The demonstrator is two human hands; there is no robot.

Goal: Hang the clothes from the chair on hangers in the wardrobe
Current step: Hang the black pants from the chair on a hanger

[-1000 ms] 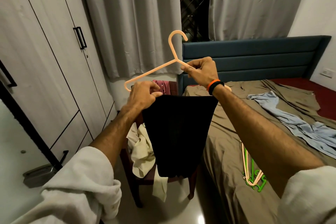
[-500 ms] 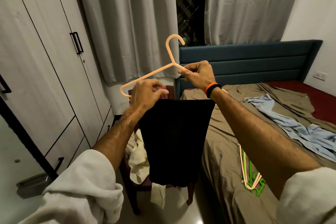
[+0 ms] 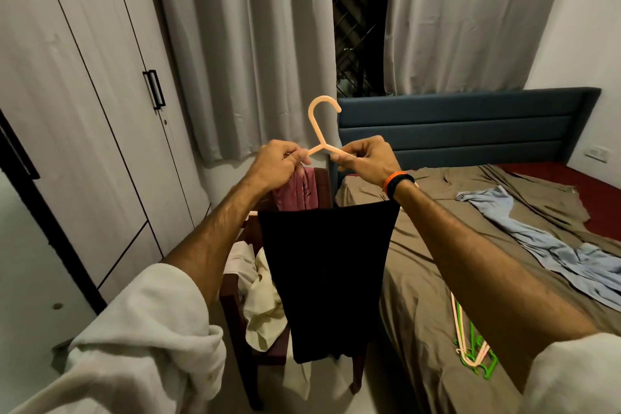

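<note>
Both of your hands were raised in front of you, the left hand (image 3: 280,166) and the right hand (image 3: 364,160) each pinching a sloping arm of the peach plastic hanger (image 3: 317,131) just below its upright hook. You held the black garment (image 3: 327,276) draped over the hanger's bar, hanging straight down. It hung in front of the dark wooden chair (image 3: 235,306), where a cream garment (image 3: 262,306) and a maroon garment (image 3: 295,191) lay, with the closed wardrobe (image 3: 84,118) to your left.

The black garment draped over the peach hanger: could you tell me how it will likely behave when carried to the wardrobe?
The black garment hangs limp, so it is probably floppy and may sway. Merely draped over the peach hanger, it could slide off if tilted.
</note>
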